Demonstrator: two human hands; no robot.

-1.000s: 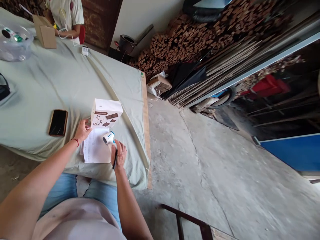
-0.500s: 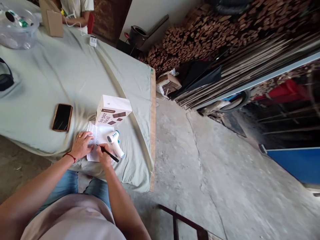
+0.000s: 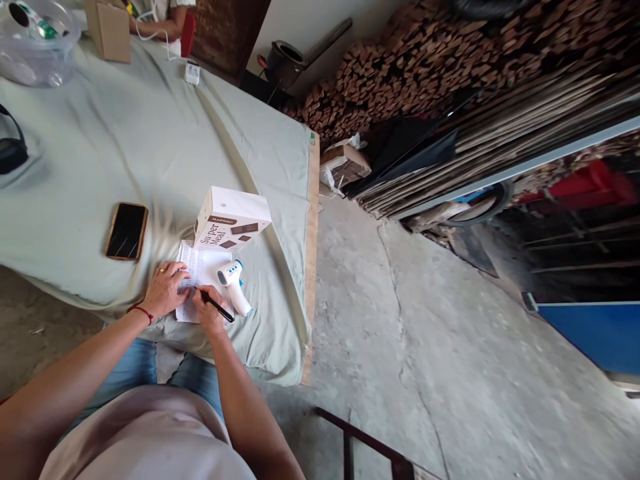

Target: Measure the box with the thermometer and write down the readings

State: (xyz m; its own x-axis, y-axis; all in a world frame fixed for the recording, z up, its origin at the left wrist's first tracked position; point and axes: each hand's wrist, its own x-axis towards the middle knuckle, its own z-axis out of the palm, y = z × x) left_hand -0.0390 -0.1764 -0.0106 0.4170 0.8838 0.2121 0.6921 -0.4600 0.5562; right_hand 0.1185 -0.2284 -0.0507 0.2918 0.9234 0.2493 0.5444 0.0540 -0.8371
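Our right hand point(image 3: 210, 313) grips the pen point(image 3: 220, 307), tip down at the paper point(image 3: 211, 265) on the tabletop point(image 3: 85, 140); our left hand point(image 3: 165, 292) lies flat, fingers spread a little, over the paper's left side. We judge the pen light, stiff and best pinched near its tip; the paper seems thin, apt to slide unless pressed. The clear tub point(image 3: 50, 72) holds a white-green item point(image 3: 31, 19); the box's point(image 3: 235, 217) contents are hidden.

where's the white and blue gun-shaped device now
In the head view, the gun-shaped device lies at the right edge of the white paper, below the white cardboard box and right of the black pen in the right hand.
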